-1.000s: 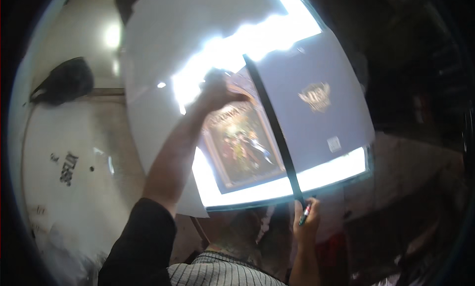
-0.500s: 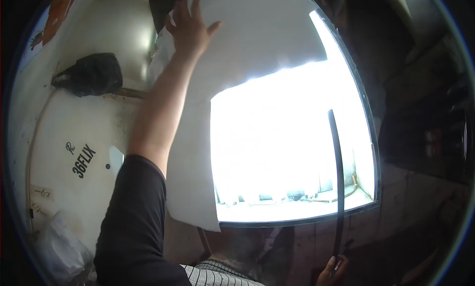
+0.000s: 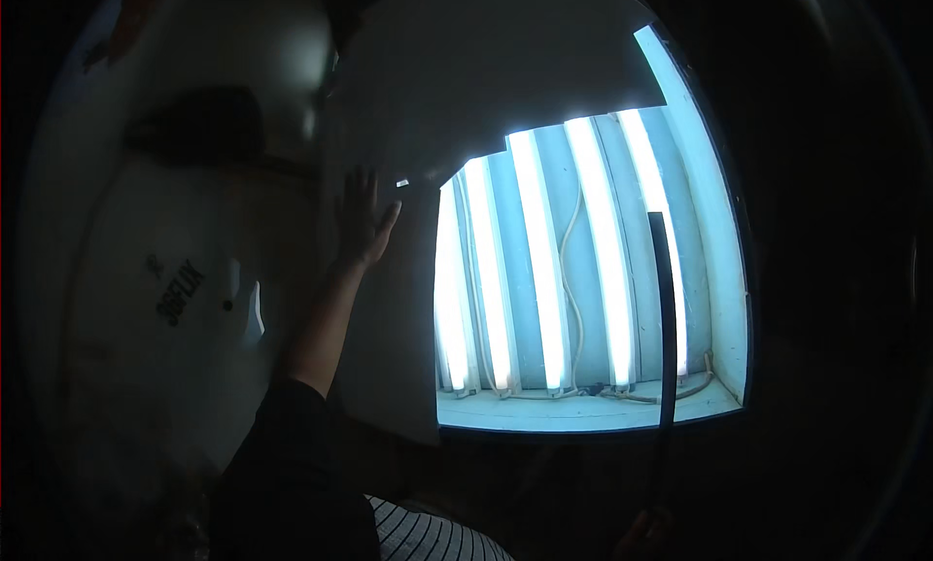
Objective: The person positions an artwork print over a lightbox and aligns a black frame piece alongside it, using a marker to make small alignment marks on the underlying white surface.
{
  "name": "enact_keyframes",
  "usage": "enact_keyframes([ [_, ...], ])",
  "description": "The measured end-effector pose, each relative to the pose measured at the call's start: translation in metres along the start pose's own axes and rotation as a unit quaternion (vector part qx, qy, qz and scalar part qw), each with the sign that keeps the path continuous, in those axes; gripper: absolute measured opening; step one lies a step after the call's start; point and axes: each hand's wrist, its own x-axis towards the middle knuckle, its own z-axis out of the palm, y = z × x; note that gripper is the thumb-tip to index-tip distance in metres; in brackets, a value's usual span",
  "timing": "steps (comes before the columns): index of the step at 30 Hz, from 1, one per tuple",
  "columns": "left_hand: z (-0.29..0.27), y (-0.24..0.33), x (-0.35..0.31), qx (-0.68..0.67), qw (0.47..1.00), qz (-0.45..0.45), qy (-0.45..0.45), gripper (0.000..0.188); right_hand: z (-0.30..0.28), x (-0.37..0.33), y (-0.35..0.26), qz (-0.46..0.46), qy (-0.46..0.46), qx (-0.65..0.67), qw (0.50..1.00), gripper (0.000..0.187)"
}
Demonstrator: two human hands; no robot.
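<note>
Two hands apart, left hand (image 3: 362, 218) left of centre with fingers spread flat on a pale sheet (image 3: 408, 299), light box (image 3: 583, 270) of glowing tubes at centre right, right hand (image 3: 643, 534) at bottom edge gripping a thin dark strip (image 3: 665, 318).

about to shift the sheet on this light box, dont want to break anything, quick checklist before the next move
1. Left hand flat on the white sheet: ok.
2. Right hand gripping the black strip: cannot tell, it is dark and at the picture's edge.
3. Sheet off the tubes: not ok, it covers the light box's upper part.
4. Fluorescent tubes lit and whole: ok.
5. Loose wires along the box's bottom out of the strip's way: cannot tell.
</note>
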Motion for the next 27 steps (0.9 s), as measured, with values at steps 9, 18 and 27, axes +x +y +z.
enact_keyframes([
  [9, -0.043, 0.256, -0.187, -0.061, 0.959, 0.008, -0.275, 0.091, 0.017, 0.011, -0.01, -0.038, 0.009, -0.048, 0.998, 0.036],
  [18, -0.012, 0.367, -0.057, -0.245, 0.969, 0.017, -0.035, 0.069, 0.05, 0.065, 0.077, 0.201, -0.333, 0.292, 0.874, 0.042],
  [27, 0.002, 0.298, 0.006, -0.143, 0.965, 0.216, 0.04, 0.063, 0.087, 0.031, 0.004, -0.198, 0.058, -0.053, 0.977, 0.039],
])
